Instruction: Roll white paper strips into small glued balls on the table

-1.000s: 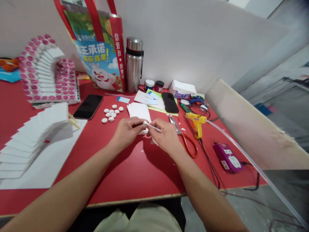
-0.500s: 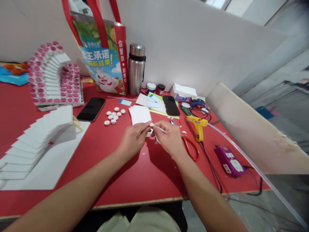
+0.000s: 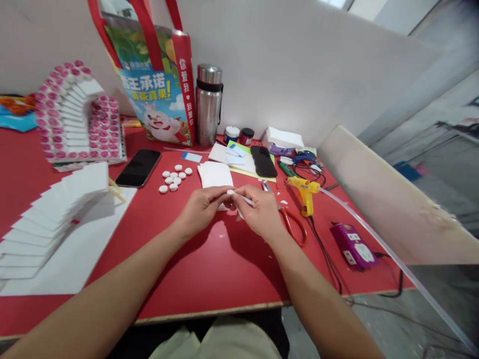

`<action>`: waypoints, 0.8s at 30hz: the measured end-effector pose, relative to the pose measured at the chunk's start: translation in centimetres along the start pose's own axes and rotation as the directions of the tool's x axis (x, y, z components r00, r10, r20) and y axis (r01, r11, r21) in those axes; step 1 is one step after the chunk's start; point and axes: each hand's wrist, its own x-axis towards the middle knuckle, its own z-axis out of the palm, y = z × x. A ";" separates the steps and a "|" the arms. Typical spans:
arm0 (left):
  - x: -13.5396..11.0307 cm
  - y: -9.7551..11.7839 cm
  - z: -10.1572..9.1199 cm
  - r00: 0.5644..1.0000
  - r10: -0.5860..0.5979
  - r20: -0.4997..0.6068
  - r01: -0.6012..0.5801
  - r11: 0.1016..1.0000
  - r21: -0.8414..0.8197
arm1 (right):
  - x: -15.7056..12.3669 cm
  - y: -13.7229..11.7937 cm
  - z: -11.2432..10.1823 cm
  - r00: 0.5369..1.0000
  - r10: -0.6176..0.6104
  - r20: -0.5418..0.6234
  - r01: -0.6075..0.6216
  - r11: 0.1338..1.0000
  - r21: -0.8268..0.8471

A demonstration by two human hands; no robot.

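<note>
"Over the red surface (image 3: 209, 279), both hands are working close together. What's changing?"

"Very little. The left hand (image 3: 202, 207) is still pinching a small white roll (image 3: 231, 192) between thumb and forefinger, just as it was a second ago. The right hand (image 3: 260, 207) is still nipping the pale strip (image 3: 248, 200) beside it. The fingertips are perhaps sitting slightly closer together now."

"And those white discs (image 3: 174, 177) off to the left?"

"They're lying just as they were, so nothing is joining them. I'd judge the same piece is still being shaped and the work is staying on one step."

"How is the piece looking?"

"Small, white and rounded at the end that's showing, with the strip slanting away under the right hand's fingers. It's being held up by the near end of the paper stack (image 3: 216, 174). The fingers are hiding the rest, so I'm not able to tell how tightly it's wound, or whether roll and strip are joined."
</note>
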 end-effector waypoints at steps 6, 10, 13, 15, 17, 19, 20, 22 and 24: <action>0.0 0.0 -0.3 0.988 0.137 -0.076 -0.115 0.962 0.248 | 0.8 -0.3 -0.1 0.916 0.364 0.170 -0.396 0.751 0.528; 0.2 0.0 -0.7 0.979 0.201 -0.033 -0.182 0.936 0.303 | 1.5 0.1 -0.9 0.727 0.310 0.613 -0.686 0.294 0.666; 0.2 -0.1 -0.7 0.977 0.214 0.009 -0.207 0.931 0.300 | 1.5 0.5 -0.9 0.709 0.245 0.661 -0.704 0.210 0.678; 0.2 -0.1 -0.7 0.978 0.210 0.015 -0.205 0.934 0.293 | 1.4 0.7 -0.7 0.733 0.245 0.634 -0.679 0.220 0.700; 0.2 -0.1 -0.7 0.978 0.207 0.012 -0.202 0.934 0.295 | 1.2 0.7 -0.6 0.749 0.247 0.615 -0.662 0.249 0.706; 0.1 -0.1 -0.7 0.978 0.206 0.005 -0.198 0.932 0.302 | 1.1 0.6 -0.7 0.757 0.246 0.605 -0.653 0.288 0.700; 0.1 -0.1 -0.7 0.979 0.202 0.002 -0.194 0.934 0.301 | 1.0 0.5 -0.8 0.767 0.242 0.594 -0.642 0.313 0.700; 0.1 0.0 -0.7 0.982 0.190 -0.002 -0.181 0.939 0.293 | 0.9 0.4 -1.0 0.799 0.229 0.556 -0.599 0.381 0.704; 0.1 0.0 -0.8 0.985 0.171 0.005 -0.166 0.946 0.280 | 0.8 0.2 -1.0 0.836 0.228 0.500 -0.544 0.465 0.698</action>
